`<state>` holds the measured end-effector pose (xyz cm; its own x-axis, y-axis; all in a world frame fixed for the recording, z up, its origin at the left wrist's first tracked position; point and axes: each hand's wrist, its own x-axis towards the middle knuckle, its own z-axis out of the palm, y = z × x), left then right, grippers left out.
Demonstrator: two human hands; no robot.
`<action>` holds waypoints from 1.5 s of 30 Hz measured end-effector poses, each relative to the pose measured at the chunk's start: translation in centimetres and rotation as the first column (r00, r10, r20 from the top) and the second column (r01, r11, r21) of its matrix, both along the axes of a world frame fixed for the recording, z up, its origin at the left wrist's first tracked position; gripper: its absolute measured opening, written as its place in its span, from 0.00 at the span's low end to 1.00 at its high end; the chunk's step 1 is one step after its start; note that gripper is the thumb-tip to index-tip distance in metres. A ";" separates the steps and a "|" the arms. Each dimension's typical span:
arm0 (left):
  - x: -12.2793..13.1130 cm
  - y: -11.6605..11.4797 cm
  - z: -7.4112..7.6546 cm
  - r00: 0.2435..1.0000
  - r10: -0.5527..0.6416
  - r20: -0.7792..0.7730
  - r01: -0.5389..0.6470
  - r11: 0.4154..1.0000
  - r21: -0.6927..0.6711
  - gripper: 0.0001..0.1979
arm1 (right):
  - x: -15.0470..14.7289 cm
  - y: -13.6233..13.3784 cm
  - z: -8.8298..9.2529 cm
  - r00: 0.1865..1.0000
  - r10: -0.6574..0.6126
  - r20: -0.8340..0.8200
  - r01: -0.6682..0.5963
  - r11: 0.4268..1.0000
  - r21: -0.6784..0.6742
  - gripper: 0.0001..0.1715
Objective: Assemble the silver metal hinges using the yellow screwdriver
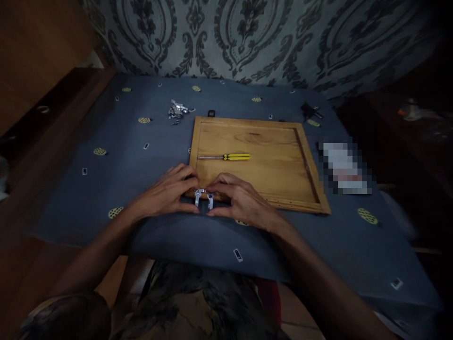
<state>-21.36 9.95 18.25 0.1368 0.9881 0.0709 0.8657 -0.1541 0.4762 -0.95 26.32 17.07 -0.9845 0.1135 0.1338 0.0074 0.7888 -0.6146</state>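
Note:
A silvery metal cabinet hinge [204, 195] sits at the near left corner of a framed wooden panel [269, 137]. My left hand [170, 191] is closed on the hinge's left side, thumb below and fingers above. On the other side my right hand [244, 198] pinches its right part between thumb and fingers. Part of the hinge and the panel's corner are hidden by my fingers. A screwdriver [236, 157] with a yellow and black handle lies across the panel, its shaft pointing left.
Beyond the panel lies a small heap of metal hinges and screws [178, 109], with a small black piece [211, 113] beside it. A dark tool-like object [310, 111] is at the far right. Right of the panel is a blurred-out item [345, 167]. A blue patterned cloth [141, 170] covers the table.

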 end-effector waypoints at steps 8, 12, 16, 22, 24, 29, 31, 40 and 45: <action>-0.3 0.0 0.5 0.997 0.020 0.074 -0.017 0.999 -0.039 0.24 | 0.1 0.5 0.1 0.987 -0.048 -0.155 0.034 0.995 -0.093 0.30; -1.4 0.0 1.4 0.950 0.114 0.290 -0.112 0.993 -0.026 0.25 | 0.2 1.2 1.2 0.955 -0.203 -0.218 0.152 0.962 -0.228 0.21; -3.5 0.3 1.1 0.818 0.385 0.427 -0.401 0.914 -0.056 0.18 | 0.6 2.3 1.2 0.841 -0.452 -0.298 0.362 0.879 -0.310 0.07; -7.8 2.6 -1.0 0.771 0.496 0.399 -0.539 0.842 -0.005 0.20 | 2.2 5.4 -0.6 0.808 -0.548 -0.216 0.494 0.830 -0.259 0.18; -9.3 3.9 -1.9 0.751 0.536 0.385 -0.590 0.807 0.027 0.20 | 2.6 6.1 -0.9 0.802 -0.579 -0.146 0.537 0.806 -0.247 0.21; -12.2 7.5 -3.9 0.693 0.625 0.359 -0.690 0.720 0.078 0.14 | 2.8 6.2 -1.0 0.783 -0.619 -0.052 0.592 0.769 -0.242 0.24; -13.0 8.9 -4.6 0.671 0.658 0.343 -0.722 0.684 0.100 0.15 | 2.7 6.0 -1.0 0.785 -0.617 -0.054 0.585 0.768 -0.262 0.24; -14.8 10.7 -6.3 0.673 0.700 0.240 -0.740 0.633 0.228 0.17 | 2.9 6.1 -1.2 0.790 -0.609 -0.075 0.570 0.774 -0.278 0.23; -15.4 10.9 -6.8 0.681 0.703 0.204 -0.730 0.632 0.261 0.17 | 2.8 6.2 -1.2 0.785 -0.619 -0.034 0.592 0.765 -0.252 0.25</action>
